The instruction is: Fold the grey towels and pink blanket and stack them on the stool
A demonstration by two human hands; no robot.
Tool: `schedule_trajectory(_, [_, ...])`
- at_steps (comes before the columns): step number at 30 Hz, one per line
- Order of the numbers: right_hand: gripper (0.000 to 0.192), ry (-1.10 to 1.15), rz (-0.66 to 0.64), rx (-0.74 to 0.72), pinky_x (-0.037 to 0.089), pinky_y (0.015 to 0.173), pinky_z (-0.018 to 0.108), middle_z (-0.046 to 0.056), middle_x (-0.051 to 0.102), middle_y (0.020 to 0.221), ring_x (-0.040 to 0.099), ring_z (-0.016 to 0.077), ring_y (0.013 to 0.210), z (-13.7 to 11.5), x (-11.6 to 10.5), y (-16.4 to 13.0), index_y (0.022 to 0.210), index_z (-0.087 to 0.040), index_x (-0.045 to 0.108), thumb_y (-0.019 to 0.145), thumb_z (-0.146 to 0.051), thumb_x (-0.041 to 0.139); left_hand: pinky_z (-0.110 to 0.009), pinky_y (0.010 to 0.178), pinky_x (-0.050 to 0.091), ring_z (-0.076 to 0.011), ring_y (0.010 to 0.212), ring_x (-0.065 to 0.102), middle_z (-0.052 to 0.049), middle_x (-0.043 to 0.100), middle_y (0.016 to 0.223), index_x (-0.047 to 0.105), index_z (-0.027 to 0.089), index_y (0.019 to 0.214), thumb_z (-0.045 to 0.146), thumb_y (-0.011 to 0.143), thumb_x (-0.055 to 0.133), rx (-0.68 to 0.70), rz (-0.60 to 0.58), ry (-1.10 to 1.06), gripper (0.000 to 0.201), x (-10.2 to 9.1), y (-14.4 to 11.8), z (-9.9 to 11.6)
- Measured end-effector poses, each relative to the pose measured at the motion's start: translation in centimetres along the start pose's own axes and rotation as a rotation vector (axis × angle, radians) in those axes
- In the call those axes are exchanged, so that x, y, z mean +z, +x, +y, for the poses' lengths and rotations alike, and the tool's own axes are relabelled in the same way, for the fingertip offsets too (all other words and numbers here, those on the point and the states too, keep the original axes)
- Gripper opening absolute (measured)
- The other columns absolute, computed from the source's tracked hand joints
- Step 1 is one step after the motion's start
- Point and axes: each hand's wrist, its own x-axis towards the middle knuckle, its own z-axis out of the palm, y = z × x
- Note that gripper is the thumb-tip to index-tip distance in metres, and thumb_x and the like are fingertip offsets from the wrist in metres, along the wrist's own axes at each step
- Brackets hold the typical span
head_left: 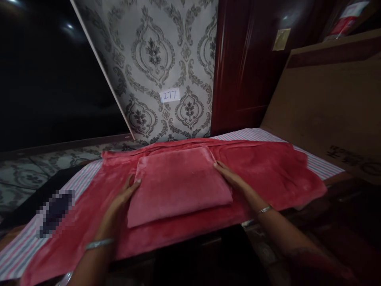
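A folded pink-red plush cloth [181, 184] lies as a flat, roughly rectangular bundle in the middle. Beneath it spreads a larger red plush blanket [268, 171], whose front edge hangs at the table's near side. My left hand [126, 192] is against the bundle's left edge, thumb and fingers apart. Along the opposite edge, my right hand [229, 176] touches the upper right corner with its fingers stretched out. Both hands flank the bundle, which rests on the blanket. The fingers' undersides are partly hidden.
A striped sheet [321, 166] shows around the blanket. At the right stands a large cardboard box [330, 99] with a bottle [347, 22] on it. A dark screen [53, 75] is at the left. Patterned wallpaper bears a label [170, 95] reading 277. A blurred dark object [56, 214] lies left.
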Motion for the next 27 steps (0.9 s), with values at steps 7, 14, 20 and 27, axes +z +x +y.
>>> schedule_trajectory(7, [0.086,-0.06,-0.031,-0.067,0.04,0.115,0.049,0.01,0.053,0.151,0.052,0.03,0.136,0.3,0.4,-1.9,0.152,-0.025,0.044,0.078,-0.059,0.071,-0.046,0.124,0.029,-0.0315,0.148,0.038,-0.014,0.052,0.151,0.046,0.019,0.149,0.037,0.085,0.065,0.254,0.112,-0.066,0.069,1.7,-2.3,-0.3])
schedule_trajectory(14, [0.067,-0.081,0.026,-0.152,0.042,0.112,0.05,0.012,0.064,0.136,0.059,0.0302,0.126,2.5,0.6,-2.4,0.14,-0.021,0.057,0.082,-0.056,0.061,-0.045,0.121,0.035,-0.0284,0.142,0.047,-0.013,0.056,0.146,0.05,0.018,0.143,0.03,0.087,0.061,0.14,0.129,-0.207,0.059,2.1,-3.1,-0.6])
schedule_trajectory(20, [0.074,-0.043,0.091,-0.121,0.045,0.108,0.05,0.014,0.067,0.131,0.062,0.031,0.121,2.6,0.5,-3.5,0.138,-0.019,0.059,0.081,-0.065,0.06,-0.043,0.114,0.045,-0.0292,0.132,0.057,-0.014,0.062,0.141,0.058,0.017,0.135,0.035,0.087,0.062,0.004,0.111,-0.278,0.051,1.6,-4.2,-0.1])
schedule_trajectory(27, [0.08,-0.036,0.128,-0.083,0.046,0.107,0.052,0.016,0.068,0.13,0.063,0.0338,0.12,1.7,0.8,-3.8,0.134,-0.018,0.063,0.078,-0.075,0.059,-0.045,0.115,0.045,-0.0318,0.135,0.055,-0.011,0.062,0.143,0.059,0.022,0.138,0.043,0.084,0.067,-0.012,0.11,-0.343,0.059,1.0,-5.2,0.9])
